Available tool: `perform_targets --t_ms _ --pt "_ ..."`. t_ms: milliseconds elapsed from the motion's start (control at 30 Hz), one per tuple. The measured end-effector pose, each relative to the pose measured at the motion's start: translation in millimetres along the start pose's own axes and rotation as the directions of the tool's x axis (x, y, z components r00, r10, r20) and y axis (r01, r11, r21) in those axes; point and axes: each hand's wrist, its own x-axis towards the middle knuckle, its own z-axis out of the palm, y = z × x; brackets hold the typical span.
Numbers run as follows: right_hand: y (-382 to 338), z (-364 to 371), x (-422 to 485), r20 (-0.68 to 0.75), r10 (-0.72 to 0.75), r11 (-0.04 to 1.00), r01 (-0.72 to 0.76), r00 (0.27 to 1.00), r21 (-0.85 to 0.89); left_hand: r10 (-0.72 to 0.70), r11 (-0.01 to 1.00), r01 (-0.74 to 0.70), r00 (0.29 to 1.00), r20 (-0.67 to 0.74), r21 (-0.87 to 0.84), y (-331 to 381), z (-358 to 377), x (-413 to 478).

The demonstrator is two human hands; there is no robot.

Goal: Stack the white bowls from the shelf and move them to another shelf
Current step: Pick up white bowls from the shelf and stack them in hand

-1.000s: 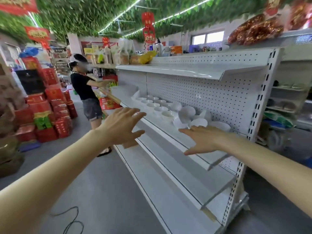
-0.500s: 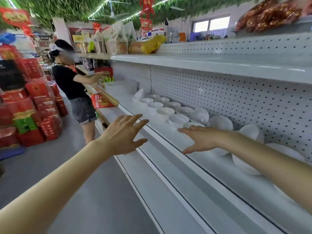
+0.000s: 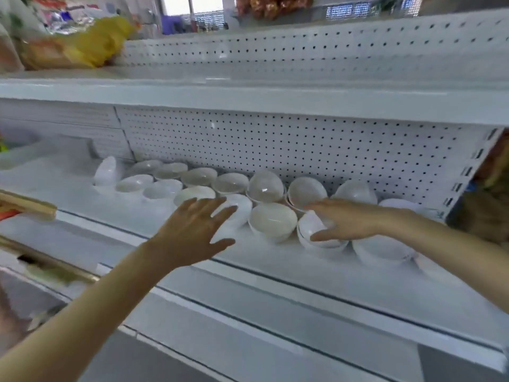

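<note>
Both hands now closer over the shelf [image 3: 275, 260], about fifteen white bowls [image 3: 272, 220] in two rows, left hand [image 3: 192, 232] spread above one, right hand [image 3: 347, 221] fingers apart, cupping another

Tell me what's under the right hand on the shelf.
A round white bowl on the white metal shelf sits under the open right hand. The palm covers its far rim, so contact can't be seen.
</note>
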Motion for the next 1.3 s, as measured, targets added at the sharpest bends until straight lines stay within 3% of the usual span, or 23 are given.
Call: perform_targets --t_ms 167,367,500,667,800,967,1133,1300 --pt "43 -4 -3 0.014 0.145 0.975 -0.145 0.989 0.168 0.096 0.985 -0.097 0.995 -0.011 -0.141 29 27 52" --pt "53 18 20 -0.036 0.135 0.911 -0.110 0.990 0.398 0.170 0.975 -0.162 0.985 0.040 -0.150 38 64 72" --pt "52 44 32 -0.144 0.186 0.795 -0.062 0.972 0.604 0.159 0.965 -0.151 0.987 0.017 -0.212 36 84 72" --pt "49 65 30 -0.120 0.270 0.617 -0.076 0.955 0.783 0.138 0.947 -0.119 0.990 0.041 -0.297 37 102 70" --pt "51 74 36 -0.140 0.384 0.540 -0.098 0.913 0.836 0.126 0.931 -0.096 0.990 0.062 -0.351 38 117 64" --pt "49 78 38 -0.180 0.447 0.550 -0.111 0.876 0.828 0.184 0.923 -0.156 0.982 0.047 -0.351 30 128 63" --pt "38 75 41 -0.271 0.542 0.586 -0.126 0.795 0.800 0.175 0.884 -0.176 0.984 -0.042 -0.434 20 121 64" --pt "13 61 29 -0.332 0.614 0.527 -0.058 0.716 0.848 0.166 0.803 -0.185 0.982 -0.085 -0.566 6 115 65"
